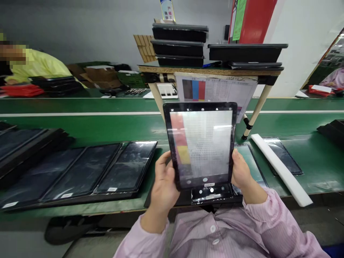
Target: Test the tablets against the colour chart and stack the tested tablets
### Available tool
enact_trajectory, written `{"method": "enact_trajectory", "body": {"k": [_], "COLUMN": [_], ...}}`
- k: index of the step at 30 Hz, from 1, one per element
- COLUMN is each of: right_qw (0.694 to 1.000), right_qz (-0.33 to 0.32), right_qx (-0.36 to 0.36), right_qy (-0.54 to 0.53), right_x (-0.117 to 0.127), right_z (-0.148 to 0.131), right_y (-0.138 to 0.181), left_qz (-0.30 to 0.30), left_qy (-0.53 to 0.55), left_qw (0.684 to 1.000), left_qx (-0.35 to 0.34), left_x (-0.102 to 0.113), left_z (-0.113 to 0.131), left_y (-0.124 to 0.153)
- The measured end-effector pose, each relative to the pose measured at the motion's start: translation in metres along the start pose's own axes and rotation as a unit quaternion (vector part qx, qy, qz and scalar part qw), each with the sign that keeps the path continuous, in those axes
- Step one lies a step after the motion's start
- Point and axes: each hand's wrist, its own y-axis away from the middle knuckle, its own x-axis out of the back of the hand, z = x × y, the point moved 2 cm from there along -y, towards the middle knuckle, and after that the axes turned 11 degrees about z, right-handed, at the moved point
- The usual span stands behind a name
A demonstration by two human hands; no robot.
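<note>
I hold a black tablet (201, 143) upright in front of me, its lit screen showing a camera picture of a colour chart. My left hand (163, 182) grips its lower left edge with fingers curled round the frame. At the lower right edge, my right hand (240, 171) is closed on the frame. The printed colour chart sheet (215, 89) hangs from a small raised shelf (209, 70) straight behind the tablet. A second dark device (212, 193) lies flat under the tablet at the table's front edge.
Several dark tablets (88, 170) lie in a row on the green belt (107, 125) to my left. A white foam strip (279, 168) and more tablets (282, 154) lie to my right. Black trays (180, 44) are stacked on the shelf. A person in yellow (37, 66) sits far left.
</note>
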Motion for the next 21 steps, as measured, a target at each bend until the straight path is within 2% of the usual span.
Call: {"method": "enact_trajectory", "body": {"k": [2,3,6,9,12,16,19,21], "right_qw": [0.995,0.987,0.952,0.925,0.911,0.917,0.925,0.900], "right_qz": [-0.028,-0.045,-0.096,-0.126,-0.134,-0.171,-0.175,-0.132], "right_qx": [0.080,0.130,0.236,0.273,0.283,0.236,0.195,0.171], "right_qy": [0.050,0.081,0.168,0.231,0.270,0.271,0.275,0.378], "right_x": [-0.004,-0.007,-0.017,-0.026,-0.033,-0.034,-0.020,-0.002], "right_z": [-0.010,-0.017,-0.038,-0.049,-0.043,-0.019,-0.006,0.000], "right_y": [0.004,0.005,0.001,-0.007,-0.011,-0.014,-0.029,-0.049], "left_qz": [0.027,0.043,0.079,0.088,0.114,0.155,0.165,0.170], "left_qy": [0.077,0.089,0.095,0.086,0.069,0.027,-0.036,-0.092], "left_qw": [0.992,0.988,0.980,0.978,0.977,0.972,0.962,0.952], "left_qx": [0.096,0.122,0.157,0.168,0.165,0.172,0.213,0.238], "left_x": [0.007,0.010,0.019,0.026,0.034,0.055,0.085,0.108], "left_z": [0.003,0.003,0.001,-0.004,-0.003,0.013,0.023,0.021], "left_y": [-0.003,-0.004,0.000,0.008,0.017,0.021,0.013,0.003]}}
